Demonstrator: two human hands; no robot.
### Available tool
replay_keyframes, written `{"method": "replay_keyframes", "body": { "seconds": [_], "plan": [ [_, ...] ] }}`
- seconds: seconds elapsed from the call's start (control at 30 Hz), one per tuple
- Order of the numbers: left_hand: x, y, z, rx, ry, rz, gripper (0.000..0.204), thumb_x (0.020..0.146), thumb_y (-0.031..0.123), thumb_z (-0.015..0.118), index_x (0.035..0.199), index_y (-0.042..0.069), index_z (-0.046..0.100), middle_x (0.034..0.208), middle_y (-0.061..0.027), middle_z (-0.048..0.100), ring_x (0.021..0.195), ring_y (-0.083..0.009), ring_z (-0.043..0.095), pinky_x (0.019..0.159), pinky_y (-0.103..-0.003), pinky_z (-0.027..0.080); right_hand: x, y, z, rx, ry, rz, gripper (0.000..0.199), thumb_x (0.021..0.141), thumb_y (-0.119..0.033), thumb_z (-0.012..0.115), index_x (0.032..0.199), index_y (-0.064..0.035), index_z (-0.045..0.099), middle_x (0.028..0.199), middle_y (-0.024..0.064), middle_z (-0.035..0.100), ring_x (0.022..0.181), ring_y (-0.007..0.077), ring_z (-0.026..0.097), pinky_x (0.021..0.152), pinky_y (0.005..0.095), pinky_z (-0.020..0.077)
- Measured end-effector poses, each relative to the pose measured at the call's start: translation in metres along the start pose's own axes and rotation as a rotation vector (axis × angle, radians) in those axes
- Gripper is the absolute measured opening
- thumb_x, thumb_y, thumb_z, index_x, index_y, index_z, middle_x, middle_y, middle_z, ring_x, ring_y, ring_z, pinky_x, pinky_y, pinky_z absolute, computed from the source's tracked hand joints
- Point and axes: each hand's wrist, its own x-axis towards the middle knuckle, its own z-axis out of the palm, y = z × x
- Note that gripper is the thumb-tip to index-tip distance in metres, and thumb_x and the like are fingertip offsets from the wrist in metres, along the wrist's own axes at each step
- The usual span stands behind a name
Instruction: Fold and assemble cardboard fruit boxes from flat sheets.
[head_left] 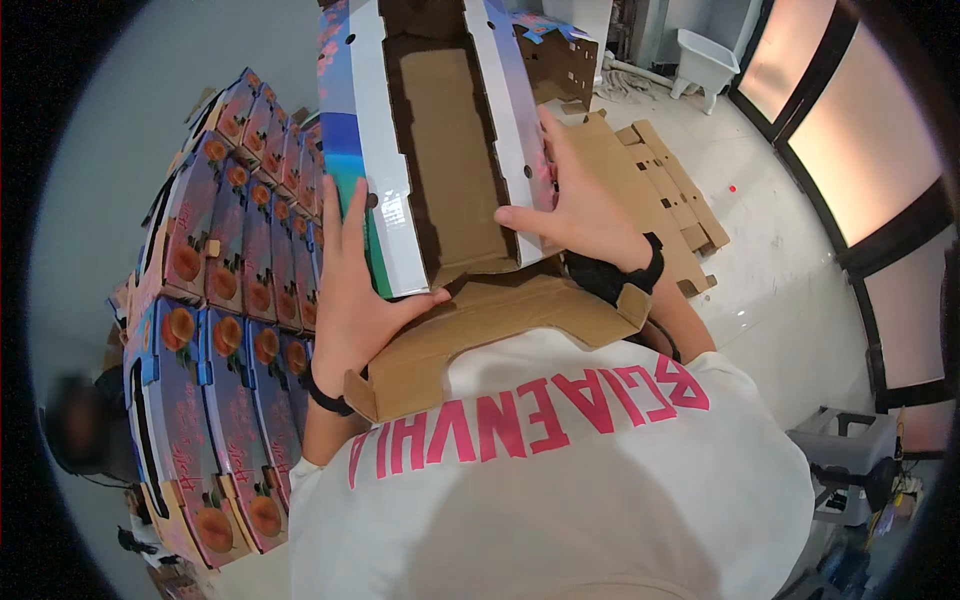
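Observation:
Between my two hands is a long cardboard box [392, 170], open at the top. Its inside is bare brown and its folded side edges are white, with blue, green and pink print outside. My left hand [352, 285] presses the near left corner, thumb over the near edge and fingers along the printed side. On the opposite side, my right hand [585, 205] grips the wall, its thumb hooked over the white edge. A brown end flap [490, 310] with cut-out tabs sticks out toward my chest, under my wrists. The box's far end runs out of view.
Stacked printed boxes [225, 350] with fruit pictures rise on my left. Flat brown cardboard [650, 190] lies on the floor to the right, below another opened box [560, 75]. Farther off stands a white tub on legs [705, 65]. Grey plastic stools [850, 450] sit at right.

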Motion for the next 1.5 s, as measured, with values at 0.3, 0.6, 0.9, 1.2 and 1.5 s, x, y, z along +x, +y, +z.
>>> {"method": "replay_keyframes", "body": {
  "seconds": [0.3, 0.6, 0.9, 1.2, 1.5],
  "plan": [
    [-0.019, -0.084, -0.011, -0.646, 0.322, -0.121, 0.134, 0.068, 0.08, 0.086, 0.166, 0.002, 0.038, 0.162, -0.0156, 0.05, 0.144, -0.0268, 0.052, 0.12, -0.043, 0.044, -0.013, 0.046, -0.069, 0.859, -0.165, -0.005, 0.093, 0.085, -0.018, 0.073, 0.166, 0.0028, 0.033, 0.138, 0.0151, 0.064, 0.125, 0.0238, 0.062, 0.106, 0.0337, 0.05],
    [-0.007, -0.197, -0.005, -1.148, 0.921, -0.459, 0.099, 0.1, 0.086, 0.044, 0.161, 0.008, 0.045, 0.162, -0.0094, 0.05, 0.14, -0.0284, 0.053, 0.12, -0.044, 0.04, -0.007, 0.123, -0.105, 0.814, 0.045, 0.274, 0.053, 0.105, -0.022, 0.068, 0.148, 0.0044, 0.054, 0.129, 0.0139, 0.074, 0.114, 0.0228, 0.075, 0.098, 0.036, 0.061],
    [-0.006, -0.216, -0.013, -1.194, 1.003, -0.559, 0.08, 0.106, 0.075, 0.044, 0.153, 0.012, 0.055, 0.148, -0.0087, 0.063, 0.13, -0.0316, 0.061, 0.112, -0.047, 0.047, -0.005, 0.15, -0.107, 0.756, 0.092, 0.451, 0.033, 0.108, -0.025, 0.069, 0.129, -0.0009, 0.072, 0.117, 0.0051, 0.078, 0.096, 0.0134, 0.076, 0.084, 0.029, 0.0608],
    [-0.022, -0.272, 0.003, -1.171, 0.822, -0.655, 0.068, 0.108, 0.071, 0.042, 0.146, 0.018, 0.06, 0.142, -0.0045, 0.063, 0.136, -0.0262, 0.057, 0.12, -0.051, 0.042, 0.004, 0.161, -0.082, 0.802, 0.352, 0.295, 0.036, 0.106, -0.025, 0.071, 0.129, 0.0031, 0.072, 0.117, 0.0078, 0.078, 0.103, 0.016, 0.074, 0.092, 0.0313, 0.0579],
    [-0.025, -0.278, 0.014, -1.97, 0.383, -0.534, 0.068, 0.114, 0.057, 0.035, 0.147, 0.001, 0.056, 0.148, -0.0179, 0.062, 0.126, -0.0327, 0.061, 0.107, -0.051, 0.051, -0.009, 0.186, -0.102, 1.044, 1.02, 0.134, 0.034, 0.109, -0.027, 0.066, 0.13, -0.0002, 0.068, 0.124, 0.0112, 0.075, 0.111, 0.024, 0.073, 0.093, 0.0382, 0.0596]
  ]
}}
